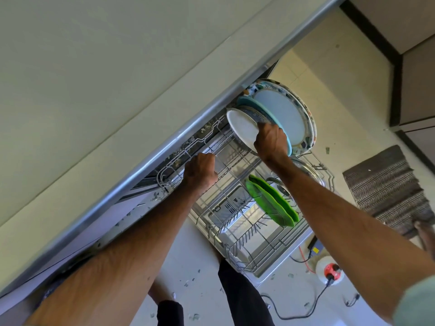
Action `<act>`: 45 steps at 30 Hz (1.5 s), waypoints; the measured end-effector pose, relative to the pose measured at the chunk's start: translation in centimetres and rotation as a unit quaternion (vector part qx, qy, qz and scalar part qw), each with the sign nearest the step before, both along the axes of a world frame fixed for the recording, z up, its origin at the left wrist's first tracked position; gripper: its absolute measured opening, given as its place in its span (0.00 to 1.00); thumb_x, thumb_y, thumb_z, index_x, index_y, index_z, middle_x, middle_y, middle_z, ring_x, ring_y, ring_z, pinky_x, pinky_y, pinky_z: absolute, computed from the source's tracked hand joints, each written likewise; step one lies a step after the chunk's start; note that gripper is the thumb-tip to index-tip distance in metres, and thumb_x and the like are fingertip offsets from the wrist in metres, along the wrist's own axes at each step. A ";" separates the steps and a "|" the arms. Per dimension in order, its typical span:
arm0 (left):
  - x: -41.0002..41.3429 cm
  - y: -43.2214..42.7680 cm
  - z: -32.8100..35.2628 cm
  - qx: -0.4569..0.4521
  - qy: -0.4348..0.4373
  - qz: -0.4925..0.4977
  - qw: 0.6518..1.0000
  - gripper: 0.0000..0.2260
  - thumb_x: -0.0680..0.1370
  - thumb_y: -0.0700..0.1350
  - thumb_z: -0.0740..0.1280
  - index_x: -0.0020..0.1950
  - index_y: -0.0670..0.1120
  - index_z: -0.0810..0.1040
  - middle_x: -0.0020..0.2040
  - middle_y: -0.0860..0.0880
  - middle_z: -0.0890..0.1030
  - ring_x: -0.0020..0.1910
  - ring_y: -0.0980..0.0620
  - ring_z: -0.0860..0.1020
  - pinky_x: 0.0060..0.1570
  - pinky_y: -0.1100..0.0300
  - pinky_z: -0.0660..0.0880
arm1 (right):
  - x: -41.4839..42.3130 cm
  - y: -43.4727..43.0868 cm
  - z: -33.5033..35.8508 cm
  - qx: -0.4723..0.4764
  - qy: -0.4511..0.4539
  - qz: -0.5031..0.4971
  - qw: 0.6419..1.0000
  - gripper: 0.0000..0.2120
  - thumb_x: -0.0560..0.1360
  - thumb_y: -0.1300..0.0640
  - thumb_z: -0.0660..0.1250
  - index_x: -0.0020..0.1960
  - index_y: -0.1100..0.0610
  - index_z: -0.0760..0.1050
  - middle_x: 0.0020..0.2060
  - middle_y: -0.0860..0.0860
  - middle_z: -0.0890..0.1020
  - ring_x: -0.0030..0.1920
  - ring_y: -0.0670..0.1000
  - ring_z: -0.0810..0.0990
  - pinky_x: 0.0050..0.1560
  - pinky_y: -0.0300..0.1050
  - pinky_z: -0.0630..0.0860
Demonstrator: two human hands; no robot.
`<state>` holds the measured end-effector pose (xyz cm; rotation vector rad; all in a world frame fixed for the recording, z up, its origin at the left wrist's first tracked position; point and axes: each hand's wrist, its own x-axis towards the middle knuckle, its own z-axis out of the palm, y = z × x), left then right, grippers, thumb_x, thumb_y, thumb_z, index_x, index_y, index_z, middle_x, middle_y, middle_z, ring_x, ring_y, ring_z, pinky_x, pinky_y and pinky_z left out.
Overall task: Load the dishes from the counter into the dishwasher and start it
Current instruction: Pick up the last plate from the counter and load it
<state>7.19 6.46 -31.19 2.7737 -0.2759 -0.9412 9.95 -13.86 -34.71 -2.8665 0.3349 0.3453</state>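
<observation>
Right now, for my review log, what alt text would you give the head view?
A person's right hand grips a stack of plates above an open dishwasher, while the left hand holds the wire upper rack. Two green plates stand in the lower rack.

Bright even daylight, soft shadows, wide-angle edge distortion, slight softness.

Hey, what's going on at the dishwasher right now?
A person is loading the dishwasher, with both racks pulled out. The right hand holds a stack of plates above the racks, and the left hand grips a wire of the upper rack. Two green plates already stand in the lower rack.
</observation>
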 end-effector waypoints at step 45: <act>-28.0 19.3 26.0 -0.095 -0.090 0.380 0.916 0.10 0.76 0.40 0.65 0.52 0.51 0.82 0.49 0.53 0.85 0.42 0.51 0.82 0.50 0.57 0.79 | -24.4 23.5 24.5 0.451 -0.003 0.042 0.892 0.10 0.76 0.68 0.66 0.46 0.59 0.85 0.40 0.48 0.86 0.40 0.35 0.82 0.42 0.27 0.75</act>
